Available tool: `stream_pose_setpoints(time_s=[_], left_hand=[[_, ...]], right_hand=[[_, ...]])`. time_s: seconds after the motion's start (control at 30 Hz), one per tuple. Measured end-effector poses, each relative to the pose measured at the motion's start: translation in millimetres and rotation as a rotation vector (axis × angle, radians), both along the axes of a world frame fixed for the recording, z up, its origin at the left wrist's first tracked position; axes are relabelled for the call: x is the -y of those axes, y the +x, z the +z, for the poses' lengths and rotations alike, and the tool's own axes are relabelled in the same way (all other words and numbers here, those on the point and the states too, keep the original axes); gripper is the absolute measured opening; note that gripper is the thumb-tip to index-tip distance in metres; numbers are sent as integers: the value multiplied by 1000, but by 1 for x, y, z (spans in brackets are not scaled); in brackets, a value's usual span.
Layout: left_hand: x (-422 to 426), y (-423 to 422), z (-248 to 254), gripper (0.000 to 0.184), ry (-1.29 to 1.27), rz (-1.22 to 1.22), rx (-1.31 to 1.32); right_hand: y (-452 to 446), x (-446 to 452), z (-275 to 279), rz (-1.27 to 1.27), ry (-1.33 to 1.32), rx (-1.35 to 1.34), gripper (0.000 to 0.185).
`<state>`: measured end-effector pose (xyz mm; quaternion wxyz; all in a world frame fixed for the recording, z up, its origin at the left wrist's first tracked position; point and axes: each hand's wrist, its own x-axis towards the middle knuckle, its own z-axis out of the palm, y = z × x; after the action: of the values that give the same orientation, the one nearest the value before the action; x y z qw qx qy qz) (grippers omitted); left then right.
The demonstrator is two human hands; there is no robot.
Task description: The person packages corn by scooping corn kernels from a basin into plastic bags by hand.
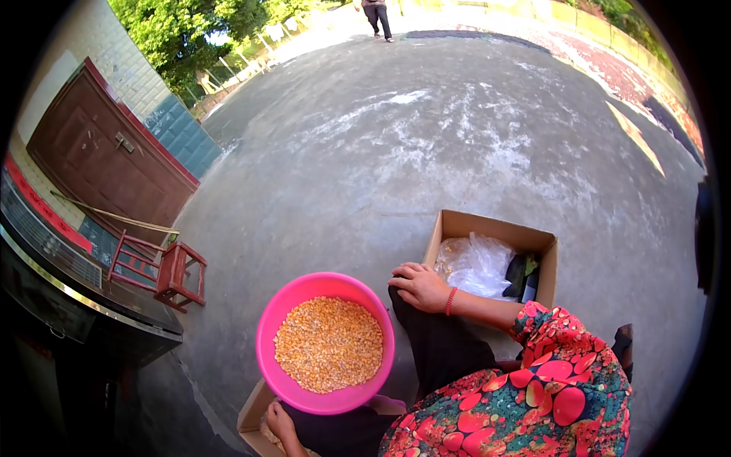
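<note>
A bright pink basin (pixel 268 316) holds a broad layer of yellow corn kernels (pixel 327 344). My right hand (pixel 421 288), a red bracelet at its wrist, lies palm down on my dark-trousered knee, fingers somewhat apart and holding nothing. Below the basin, my left hand (pixel 282 423) is curled beside my other knee, over a cardboard box (pixel 251 415) that shows only in part. What its fingers hold is too small to make out. Next to my right hand is an open cardboard box (pixel 499 223) with a clear plastic bag (pixel 480 265) and dark items inside.
A small red wooden chair (pixel 173 273) stands at the left, near a brown door (pixel 99 148). Grey concrete ground (pixel 327 190) stretches ahead. At the far top a person (pixel 375 15) in dark trousers is on foot. A dark cabinet-like object (pixel 106 327) fills the lower left.
</note>
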<state>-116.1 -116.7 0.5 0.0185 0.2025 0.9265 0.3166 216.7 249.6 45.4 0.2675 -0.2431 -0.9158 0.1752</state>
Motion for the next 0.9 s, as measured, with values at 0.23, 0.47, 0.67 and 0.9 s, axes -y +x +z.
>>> stream_pose_setpoints(time_s=[0.23, 0.47, 0.67, 0.9], left_hand=[[1, -1, 1, 34, -9, -44, -22], [1, 0, 3, 36, -23, -33, 20], [2, -3, 0, 36, -20, -47, 18], [4, -6, -5, 32, 13, -48, 21]], right_hand=[[0, 0, 0, 1, 6, 3, 27], [-1, 1, 1, 2, 4, 12, 27], [-1, 1, 0, 1, 12, 11, 27], [0, 1, 1, -1, 6, -5, 27]])
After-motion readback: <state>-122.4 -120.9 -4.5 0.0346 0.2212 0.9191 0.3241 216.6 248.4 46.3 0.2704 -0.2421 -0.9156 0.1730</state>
